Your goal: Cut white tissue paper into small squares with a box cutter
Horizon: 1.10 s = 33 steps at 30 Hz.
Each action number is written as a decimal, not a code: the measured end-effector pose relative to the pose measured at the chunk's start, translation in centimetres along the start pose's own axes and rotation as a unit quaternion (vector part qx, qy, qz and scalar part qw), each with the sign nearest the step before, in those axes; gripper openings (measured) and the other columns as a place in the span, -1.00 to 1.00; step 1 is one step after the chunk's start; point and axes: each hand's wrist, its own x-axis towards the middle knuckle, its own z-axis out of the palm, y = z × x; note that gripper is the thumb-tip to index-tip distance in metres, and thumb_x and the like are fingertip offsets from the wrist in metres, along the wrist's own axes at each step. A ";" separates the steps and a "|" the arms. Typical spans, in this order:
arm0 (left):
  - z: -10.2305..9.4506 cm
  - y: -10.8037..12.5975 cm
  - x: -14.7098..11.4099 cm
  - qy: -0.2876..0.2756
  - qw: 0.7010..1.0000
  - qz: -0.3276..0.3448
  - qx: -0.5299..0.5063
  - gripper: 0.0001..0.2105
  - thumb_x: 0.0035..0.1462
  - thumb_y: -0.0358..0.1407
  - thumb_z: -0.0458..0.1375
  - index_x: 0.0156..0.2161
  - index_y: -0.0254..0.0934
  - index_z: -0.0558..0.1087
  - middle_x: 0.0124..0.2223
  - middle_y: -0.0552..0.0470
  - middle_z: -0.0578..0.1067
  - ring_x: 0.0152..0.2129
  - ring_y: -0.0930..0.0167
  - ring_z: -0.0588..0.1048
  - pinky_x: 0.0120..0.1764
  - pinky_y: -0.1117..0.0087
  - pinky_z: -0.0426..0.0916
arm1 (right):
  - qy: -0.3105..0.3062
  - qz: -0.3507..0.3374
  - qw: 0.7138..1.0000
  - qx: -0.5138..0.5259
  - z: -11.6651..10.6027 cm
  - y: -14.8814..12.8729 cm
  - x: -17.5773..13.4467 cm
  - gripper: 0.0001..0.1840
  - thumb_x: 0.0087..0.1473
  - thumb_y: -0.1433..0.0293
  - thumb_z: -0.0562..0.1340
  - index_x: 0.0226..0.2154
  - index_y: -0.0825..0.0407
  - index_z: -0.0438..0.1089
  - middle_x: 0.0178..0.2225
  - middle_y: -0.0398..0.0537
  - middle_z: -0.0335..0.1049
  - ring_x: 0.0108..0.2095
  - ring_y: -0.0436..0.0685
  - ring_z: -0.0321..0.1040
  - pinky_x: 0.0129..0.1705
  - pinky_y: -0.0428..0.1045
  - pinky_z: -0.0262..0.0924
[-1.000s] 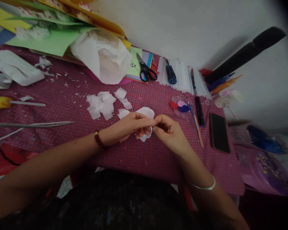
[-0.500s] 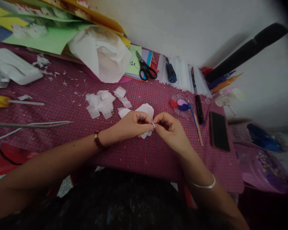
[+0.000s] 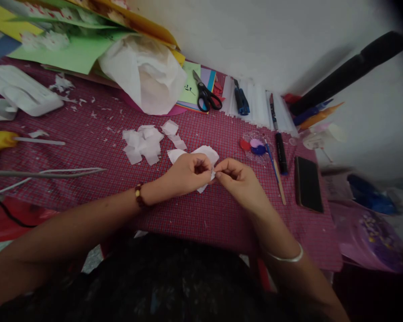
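White paper scrap [image 3: 212,174] sat in the closed fingertip pinches of your left hand [image 3: 187,173] and right hand [image 3: 239,182], near the larger white paper piece [image 3: 208,152]; an uneven tug could have torn it, and a careless leftward sweep could have scattered the paper squares [image 3: 143,143].

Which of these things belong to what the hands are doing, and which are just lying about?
In the job:
- left hand and right hand, pinching a small white bit
- white paper by the hands
- probably the paper pieces nearby

Seemingly just lying about:
- scissors
- marker
- phone
- glue gun
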 end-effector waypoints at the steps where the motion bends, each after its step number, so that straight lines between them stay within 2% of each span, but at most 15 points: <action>1: 0.0 0.1 0.0 -0.003 1.000 -0.004 -0.004 -0.94 -0.09 -0.37 0.13 -0.52 -0.28 0.33 -0.58 0.17 0.35 -0.64 0.58 0.30 -0.57 0.55 0.18 | 0.000 0.002 1.000 0.003 0.0 0.0 0.0 -0.92 0.01 0.33 0.26 -0.38 -0.05 0.35 -0.44 -0.17 0.48 -0.39 0.04 0.41 -0.29 0.01 0.29; 6: 0.1 0.0 -0.2 0.005 1.000 0.009 0.006 -0.91 -0.06 -0.33 0.19 -0.49 -0.29 0.37 -0.54 0.15 0.40 -0.60 0.57 0.34 -0.53 0.55 0.22 | 0.015 0.002 1.000 0.004 0.1 0.0 0.1 -0.93 0.00 0.33 0.26 -0.41 -0.04 0.36 -0.48 -0.19 0.45 -0.43 0.01 0.39 -0.32 0.00 0.28; 11: 0.1 0.1 -0.2 0.034 0.997 0.020 0.073 -0.88 -0.07 -0.38 0.19 -0.55 -0.29 0.34 -0.61 0.18 0.34 -0.64 0.60 0.27 -0.58 0.57 0.12 | 0.019 -0.002 1.000 0.024 0.3 0.2 0.1 -0.92 0.01 0.32 0.28 -0.42 -0.04 0.38 -0.47 -0.15 0.50 -0.42 0.03 0.41 -0.29 0.03 0.32; 16: 0.0 -0.1 0.2 0.028 0.999 -0.030 -0.001 -0.93 -0.10 -0.40 0.14 -0.55 -0.28 0.34 -0.61 0.19 0.35 -0.67 0.60 0.28 -0.60 0.58 0.16 | 0.006 0.013 0.999 0.039 0.3 0.1 0.0 -0.88 0.03 0.28 0.29 -0.37 -0.04 0.37 -0.46 -0.14 0.50 -0.38 0.07 0.46 -0.23 0.07 0.34; 21: 0.0 0.3 0.1 0.034 0.998 -0.054 -0.004 -0.94 -0.12 -0.41 0.15 -0.54 -0.29 0.35 -0.61 0.18 0.37 -0.66 0.59 0.30 -0.59 0.57 0.17 | 0.011 0.011 1.000 0.027 0.5 -0.1 0.0 -0.87 -0.04 0.32 0.31 -0.40 -0.04 0.36 -0.46 -0.18 0.46 -0.41 0.03 0.40 -0.28 0.02 0.31; 26: 0.2 0.5 -0.1 0.020 0.999 -0.037 0.003 -0.94 -0.13 -0.41 0.12 -0.56 -0.29 0.33 -0.61 0.17 0.37 -0.65 0.58 0.31 -0.58 0.57 0.17 | 0.000 0.017 1.000 0.016 0.5 0.1 0.1 -0.91 -0.03 0.34 0.28 -0.44 -0.04 0.33 -0.49 -0.19 0.43 -0.41 0.04 0.40 -0.27 0.03 0.30; 33: 0.1 0.1 -0.3 0.018 0.999 0.015 0.026 -0.94 -0.09 -0.38 0.12 -0.53 -0.30 0.37 -0.61 0.18 0.37 -0.65 0.59 0.28 -0.58 0.57 0.14 | -0.013 0.006 1.000 0.003 0.6 -0.2 -0.1 -0.85 -0.01 0.30 0.28 -0.38 -0.05 0.29 -0.45 -0.20 0.42 -0.40 0.03 0.36 -0.29 0.02 0.25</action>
